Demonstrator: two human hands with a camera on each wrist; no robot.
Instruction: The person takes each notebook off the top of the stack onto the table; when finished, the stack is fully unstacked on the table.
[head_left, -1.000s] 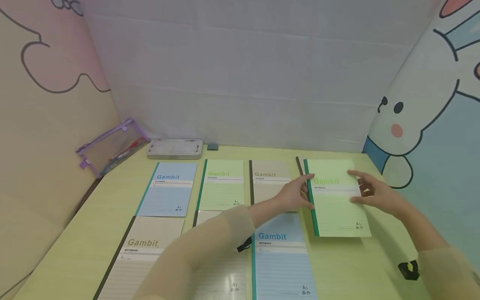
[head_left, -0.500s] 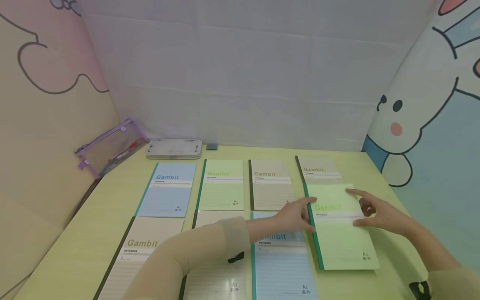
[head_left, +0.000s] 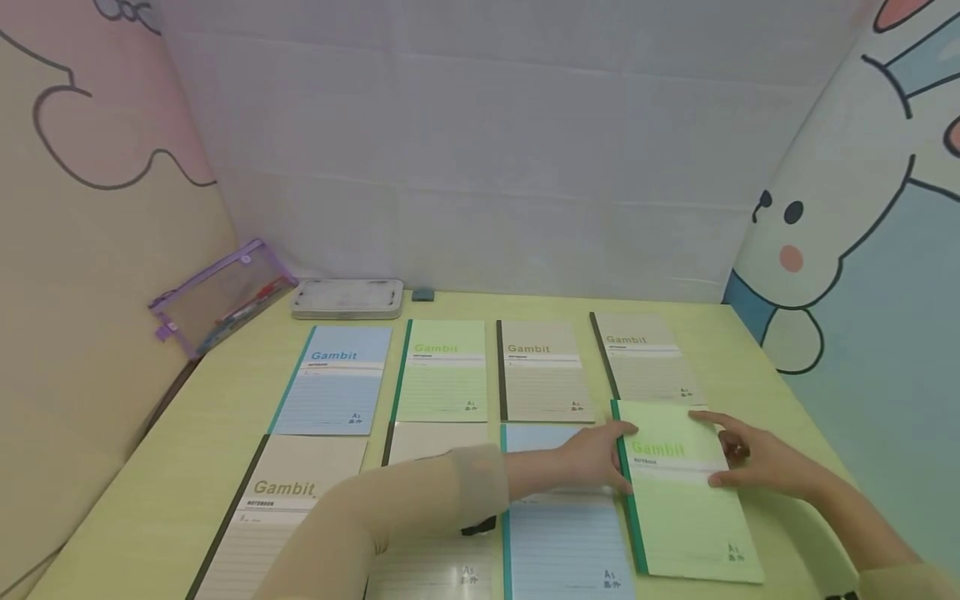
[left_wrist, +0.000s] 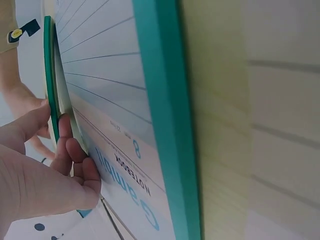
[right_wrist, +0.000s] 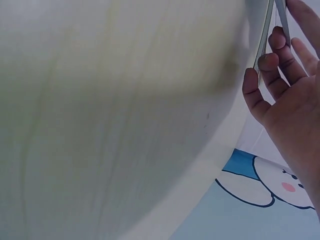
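Observation:
A light green notebook (head_left: 686, 521) with a dark green spine is at the front right in the head view, its top edge right at the bottom of a beige notebook (head_left: 648, 373). My left hand (head_left: 596, 457) pinches its spine, thumb below and index finger above. The opposite edge is pinched by my right hand (head_left: 768, 457). Under my left arm lies a blue notebook (head_left: 566, 542), partly covered. In the left wrist view the green spine (left_wrist: 49, 65) stands slightly above that blue notebook. The right wrist view shows my right hand's fingers (right_wrist: 268, 62) curled at a thin edge.
More notebooks lie in two rows: blue (head_left: 333, 379), green (head_left: 442, 371) and beige (head_left: 543, 371) behind, beige (head_left: 300, 500) and another partly hidden in front. A purple pencil pouch (head_left: 225, 292), a flat case (head_left: 347, 298) and a small grey block (head_left: 423, 295) sit at the back.
Both hands have moved the green notebook toward the front edge and lowered it. The beige notebook behind it, mostly covered before, now shows almost whole.

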